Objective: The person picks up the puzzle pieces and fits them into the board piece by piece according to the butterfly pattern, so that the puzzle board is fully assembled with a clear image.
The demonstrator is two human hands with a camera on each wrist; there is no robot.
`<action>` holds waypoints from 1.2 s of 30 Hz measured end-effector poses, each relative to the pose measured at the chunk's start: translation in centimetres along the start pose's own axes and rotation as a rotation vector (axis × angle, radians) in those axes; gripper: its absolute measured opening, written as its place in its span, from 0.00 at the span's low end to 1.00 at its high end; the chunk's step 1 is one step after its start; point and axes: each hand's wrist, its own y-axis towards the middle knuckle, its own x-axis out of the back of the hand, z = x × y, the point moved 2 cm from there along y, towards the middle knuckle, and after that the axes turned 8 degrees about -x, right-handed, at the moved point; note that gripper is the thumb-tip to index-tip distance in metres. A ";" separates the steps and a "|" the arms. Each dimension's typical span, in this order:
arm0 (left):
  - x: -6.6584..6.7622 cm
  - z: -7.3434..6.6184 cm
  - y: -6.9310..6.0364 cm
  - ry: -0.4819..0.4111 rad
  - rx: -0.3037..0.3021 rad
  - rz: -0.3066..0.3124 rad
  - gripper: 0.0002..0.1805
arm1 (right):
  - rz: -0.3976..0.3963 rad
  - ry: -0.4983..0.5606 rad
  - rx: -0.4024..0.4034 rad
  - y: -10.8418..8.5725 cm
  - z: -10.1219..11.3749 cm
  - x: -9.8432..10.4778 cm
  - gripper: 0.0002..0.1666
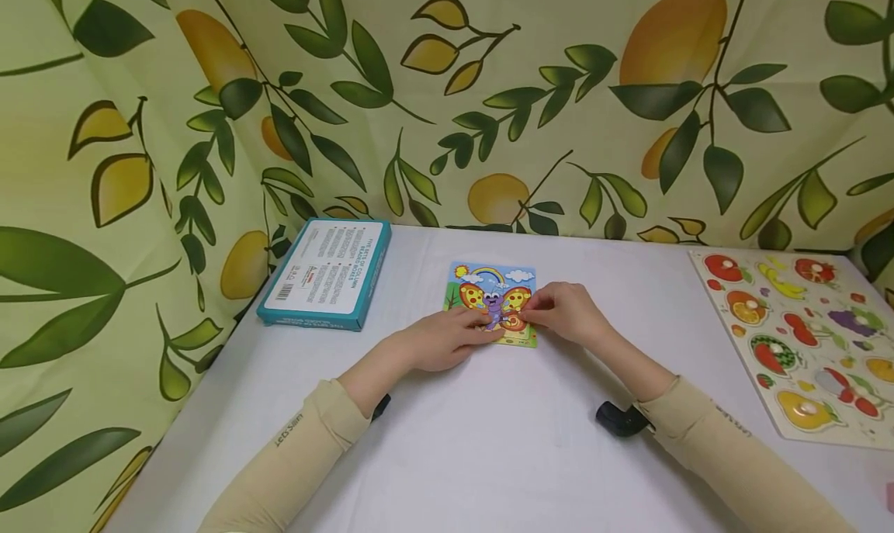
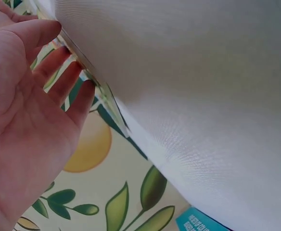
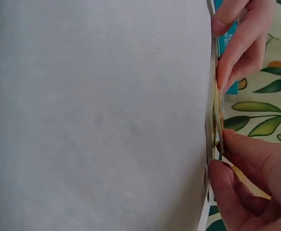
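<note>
A small butterfly picture puzzle [image 1: 489, 277] with a rainbow, clouds and a purple body lies mid-table in the head view. My left hand [image 1: 443, 339] rests its extended fingers on the puzzle's lower left part, hiding some of it; the left wrist view shows this hand [image 2: 39, 91] at the puzzle's edge. From the right, my right hand [image 1: 564, 313] pinches the edge of a puzzle piece [image 1: 518, 325] at the lower right wing. Seen edge-on in the right wrist view, the thin piece is tilted up slightly between thumb and finger of the right hand [image 3: 256, 178].
A teal and white box [image 1: 324, 273] lies at the back left. On the right lies a fruit puzzle board [image 1: 785, 362] with several fruit pictures. A white cloth covers the table [image 1: 475, 448]; a leaf-and-fruit patterned curtain [image 1: 531, 129] stands behind and to the left.
</note>
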 end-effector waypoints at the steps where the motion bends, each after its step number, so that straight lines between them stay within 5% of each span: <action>1: 0.0 0.0 0.0 0.004 0.002 0.002 0.25 | 0.000 0.000 0.000 0.0 0.0 0.0 0.05; 12: 0.0 -0.2 0.0 0.010 -0.006 -0.009 0.25 | 0.057 0.052 -0.074 0.5 -0.6 -0.2 0.09; 36: 0.0 -0.3 0.0 0.000 0.002 -0.012 0.25 | 0.065 0.083 -0.043 1.0 -0.9 -0.6 0.09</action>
